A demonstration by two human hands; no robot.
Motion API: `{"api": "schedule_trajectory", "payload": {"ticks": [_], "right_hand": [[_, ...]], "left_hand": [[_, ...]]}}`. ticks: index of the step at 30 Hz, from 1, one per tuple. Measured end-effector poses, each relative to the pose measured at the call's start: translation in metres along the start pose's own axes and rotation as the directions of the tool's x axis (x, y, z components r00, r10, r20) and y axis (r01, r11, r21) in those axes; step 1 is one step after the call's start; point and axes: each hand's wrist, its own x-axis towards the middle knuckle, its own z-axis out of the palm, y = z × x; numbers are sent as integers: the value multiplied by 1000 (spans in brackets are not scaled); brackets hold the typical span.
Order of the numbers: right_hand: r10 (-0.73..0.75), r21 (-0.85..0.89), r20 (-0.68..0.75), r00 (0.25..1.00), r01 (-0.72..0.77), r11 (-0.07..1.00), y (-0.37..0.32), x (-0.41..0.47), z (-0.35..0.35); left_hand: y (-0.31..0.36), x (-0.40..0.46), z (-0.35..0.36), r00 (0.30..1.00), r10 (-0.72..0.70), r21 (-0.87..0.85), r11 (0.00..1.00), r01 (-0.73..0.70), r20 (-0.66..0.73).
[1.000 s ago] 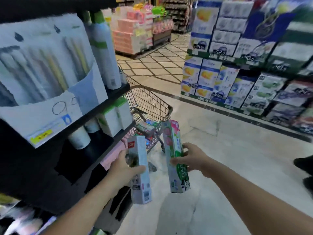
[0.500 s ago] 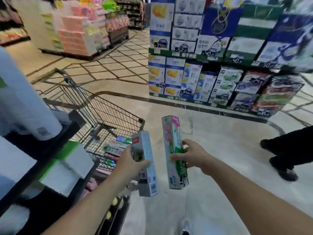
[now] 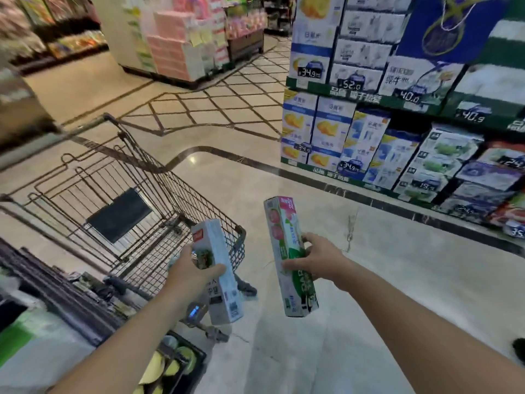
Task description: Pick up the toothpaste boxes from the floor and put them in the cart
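Note:
My left hand (image 3: 189, 273) grips a pale blue-white toothpaste box (image 3: 220, 275) upright, right at the near front corner of the wire shopping cart (image 3: 147, 194). My right hand (image 3: 318, 258) holds a green, white and pink toothpaste box (image 3: 289, 257) upright over the floor, a little to the right of the cart. Both boxes are at about the height of the cart's rim. The cart's basket floor near my left hand is partly hidden by my hand and the box.
A dark shelf unit (image 3: 56, 294) with goods stands at my left, close against the cart. Stacked cartons with price tags (image 3: 369, 123) line the right side of the aisle. A pink product display (image 3: 181, 46) stands far ahead. A dark shoe (image 3: 519, 346) shows at the right edge.
My view has swung right and forward, so the left shelf has slid out of view and the cart is closer. Both hands still hold their boxes, now nearer the cart's corner.

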Motion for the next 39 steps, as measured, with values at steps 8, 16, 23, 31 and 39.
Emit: {"api": "schedule_trajectory", "payload": {"ticks": [8, 16, 23, 31, 39], "right_hand": [[-68, -117, 149, 987, 86, 989, -52, 103, 30], [-97, -248, 270, 958, 166, 955, -126, 213, 78], [-101, -338, 375, 922, 238, 911, -171, 305, 132], [14, -517, 467, 884, 260, 816, -143, 407, 219], [151, -656, 382, 912, 152, 739, -45, 473, 268]], "left_hand": [[9, 58, -31, 977, -131, -54, 991, 123, -169], [7, 153, -73, 926, -252, -235, 954, 188, -281], [-8, 220, -103, 889, -327, -249, 935, 254, -320], [-59, 283, -80, 836, -445, -236, 893, 384, -320], [-125, 348, -12, 785, -577, -240, 814, 529, -226]]}}
